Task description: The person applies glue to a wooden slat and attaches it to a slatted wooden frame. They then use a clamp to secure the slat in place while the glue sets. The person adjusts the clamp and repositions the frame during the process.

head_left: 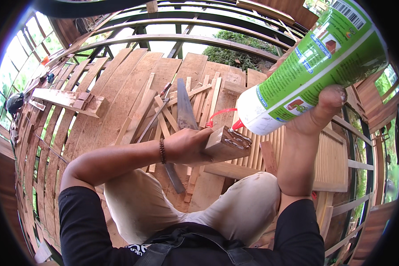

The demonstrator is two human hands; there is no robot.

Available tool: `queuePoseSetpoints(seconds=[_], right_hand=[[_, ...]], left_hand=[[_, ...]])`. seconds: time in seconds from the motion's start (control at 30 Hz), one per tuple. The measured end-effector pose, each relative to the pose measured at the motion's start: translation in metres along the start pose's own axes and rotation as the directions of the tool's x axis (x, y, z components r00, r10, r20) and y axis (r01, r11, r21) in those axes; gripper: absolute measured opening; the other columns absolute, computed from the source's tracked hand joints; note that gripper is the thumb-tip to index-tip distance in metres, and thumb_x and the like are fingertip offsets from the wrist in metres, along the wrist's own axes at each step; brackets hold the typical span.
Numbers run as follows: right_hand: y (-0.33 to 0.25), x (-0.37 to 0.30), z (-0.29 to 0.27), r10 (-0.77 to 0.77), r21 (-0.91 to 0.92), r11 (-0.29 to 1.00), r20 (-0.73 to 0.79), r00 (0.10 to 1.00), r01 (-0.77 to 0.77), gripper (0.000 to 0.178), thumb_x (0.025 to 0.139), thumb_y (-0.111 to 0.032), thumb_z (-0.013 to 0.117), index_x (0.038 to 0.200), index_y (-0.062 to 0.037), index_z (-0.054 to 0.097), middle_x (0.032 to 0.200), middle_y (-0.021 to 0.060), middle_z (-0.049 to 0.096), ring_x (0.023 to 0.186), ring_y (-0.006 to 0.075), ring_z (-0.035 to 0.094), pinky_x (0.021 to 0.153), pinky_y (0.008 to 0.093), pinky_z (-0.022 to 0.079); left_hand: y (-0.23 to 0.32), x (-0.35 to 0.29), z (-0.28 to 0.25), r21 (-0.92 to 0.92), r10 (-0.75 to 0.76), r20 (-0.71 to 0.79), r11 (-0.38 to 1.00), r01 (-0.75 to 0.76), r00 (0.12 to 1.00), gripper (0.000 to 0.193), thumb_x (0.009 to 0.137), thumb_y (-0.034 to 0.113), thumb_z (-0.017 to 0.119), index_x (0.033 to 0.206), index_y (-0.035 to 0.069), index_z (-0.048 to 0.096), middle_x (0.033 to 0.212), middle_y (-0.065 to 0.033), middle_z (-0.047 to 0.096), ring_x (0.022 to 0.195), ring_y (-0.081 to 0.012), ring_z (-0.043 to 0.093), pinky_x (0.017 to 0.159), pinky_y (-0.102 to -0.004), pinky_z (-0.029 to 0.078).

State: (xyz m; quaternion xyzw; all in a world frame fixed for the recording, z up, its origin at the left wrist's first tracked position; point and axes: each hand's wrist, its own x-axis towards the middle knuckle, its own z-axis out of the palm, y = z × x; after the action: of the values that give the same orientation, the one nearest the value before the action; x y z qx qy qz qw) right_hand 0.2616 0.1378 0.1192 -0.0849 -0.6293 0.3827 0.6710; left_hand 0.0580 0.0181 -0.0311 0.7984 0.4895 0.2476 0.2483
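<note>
My left hand (188, 145) is closed around a short wooden block (226, 150), holding it up above my lap. Wavy lines of white glue lie across the brownish, rough end of the block. A big green-and-white glue bottle (317, 66) is gripped in my right hand (317, 108), tilted so its red nozzle (238, 125) points down at the glued end. Nozzle and wood are very close; whether they touch, I cannot tell. From the nozzle, a red cap (209, 124) dangles on a thin strap beside my left hand. The bottle hides some of my right fingers.
Beyond my left hand, a saw blade (184, 104) lies among loose wooden strips (213, 95). A slatted wooden panel (330, 166) sits at right. A thick timber (68, 101) rests on the plank floor (115, 95) at left. Open beams (181, 39) span the far side.
</note>
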Motion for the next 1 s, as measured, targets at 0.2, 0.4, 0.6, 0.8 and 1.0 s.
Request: queuePoseSetpoints(seconds=[0.2,0.4,0.6,0.8,1.0], right_hand=[[-0.008,-0.008,0.004,-0.006,-0.105,0.995,-0.048,0.999,0.001,0.108,0.068,-0.079,0.074,0.134,0.0028,0.049,0.103,0.0146,0.066,0.082,0.0244,0.07,0.067,0.0367,0.062],[-0.015,-0.011,0.005,0.023,-0.104,0.994,-0.045,0.999,-0.027,0.113,0.066,-0.083,0.07,0.136,0.0029,0.047,0.105,0.0143,0.065,0.082,0.0254,0.07,0.065,0.0376,0.061],[-0.009,-0.01,-0.009,0.041,-0.025,0.999,0.076,0.996,-0.04,0.107,0.069,-0.077,0.074,0.135,0.0028,0.05,0.111,0.0179,0.067,0.091,0.0266,0.072,0.074,0.0391,0.063],[-0.013,-0.013,0.001,0.079,0.183,0.977,0.176,0.981,-0.112,0.096,0.073,-0.066,0.08,0.136,0.0016,0.05,0.114,0.0187,0.067,0.093,0.0276,0.072,0.078,0.0408,0.062],[-0.018,-0.009,0.002,-0.001,0.142,0.989,0.228,0.974,-0.032,0.091,0.077,-0.059,0.08,0.139,-0.0001,0.049,0.115,0.0177,0.068,0.094,0.0279,0.072,0.079,0.0403,0.062]], left_hand=[[0.003,0.001,-0.001,0.0,-0.007,0.007,1.0,0.007,1.0,0.061,0.079,0.035,0.081,0.118,0.0,0.05,0.085,-0.0246,0.068,0.081,-0.0458,0.068,0.07,-0.0515,0.054],[0.005,0.0,-0.003,0.031,-0.072,0.027,0.997,0.071,0.997,0.063,0.078,0.036,0.082,0.119,0.0,0.051,0.087,-0.0252,0.069,0.083,-0.0455,0.068,0.072,-0.0514,0.055],[0.009,-0.001,-0.007,0.006,-0.083,0.013,0.997,0.083,0.996,0.061,0.08,0.033,0.081,0.123,0.002,0.051,0.093,-0.0225,0.069,0.085,-0.0431,0.069,0.073,-0.0491,0.055],[0.012,-0.001,-0.008,0.021,-0.061,-0.004,0.998,0.061,0.998,0.062,0.077,0.035,0.082,0.119,0.001,0.051,0.087,-0.0242,0.068,0.081,-0.0452,0.068,0.071,-0.0514,0.055],[0.009,-0.004,-0.008,0.011,-0.106,-0.03,0.994,0.107,0.994,0.063,0.078,0.033,0.083,0.122,0.001,0.052,0.09,-0.0226,0.07,0.085,-0.0435,0.069,0.073,-0.0496,0.056]])
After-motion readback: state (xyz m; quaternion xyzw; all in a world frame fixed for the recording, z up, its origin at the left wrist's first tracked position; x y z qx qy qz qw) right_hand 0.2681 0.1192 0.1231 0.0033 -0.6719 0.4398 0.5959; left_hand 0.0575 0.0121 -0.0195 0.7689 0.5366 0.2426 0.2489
